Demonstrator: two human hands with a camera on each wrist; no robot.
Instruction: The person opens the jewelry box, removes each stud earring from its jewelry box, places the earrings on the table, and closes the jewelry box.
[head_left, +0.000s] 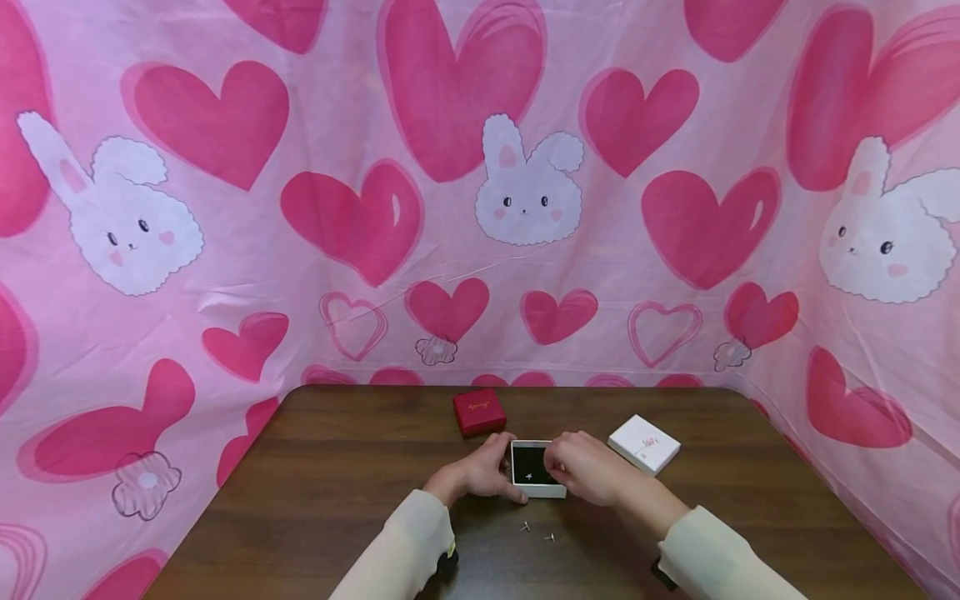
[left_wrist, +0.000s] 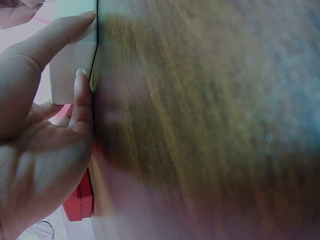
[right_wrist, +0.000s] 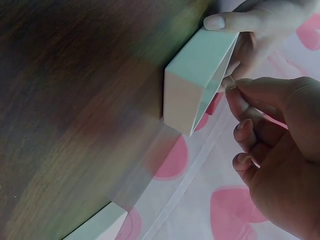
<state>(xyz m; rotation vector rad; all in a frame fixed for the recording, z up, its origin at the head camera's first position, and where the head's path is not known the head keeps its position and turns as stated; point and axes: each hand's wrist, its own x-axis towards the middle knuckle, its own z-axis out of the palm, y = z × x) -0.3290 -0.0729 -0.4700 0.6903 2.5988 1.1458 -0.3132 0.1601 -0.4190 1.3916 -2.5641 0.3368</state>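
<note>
A small white jewelry box [head_left: 543, 492] with a black insert [head_left: 531, 458] stands uncovered on the table. My left hand [head_left: 486, 469] grips its left side, the thumb [left_wrist: 75, 27] along the near wall and the fingers around the side. A tiny silvery earring [head_left: 528, 477] lies on the black insert. Over the box's right part, my right hand [head_left: 588, 468] pinches a small thin earring [right_wrist: 232, 81] between thumb and forefinger; only its fine metal pin shows. Two more small earrings, one [head_left: 525, 527] left of the other [head_left: 551, 537], lie on the table in front of the box.
Behind the box sits a closed red gift box [head_left: 480, 412]. A white lid [head_left: 645, 444] with a pink print lies to the right. The brown wooden table [head_left: 315, 500] meets a pink heart-and-rabbit cloth [head_left: 525, 267] at its back and sides.
</note>
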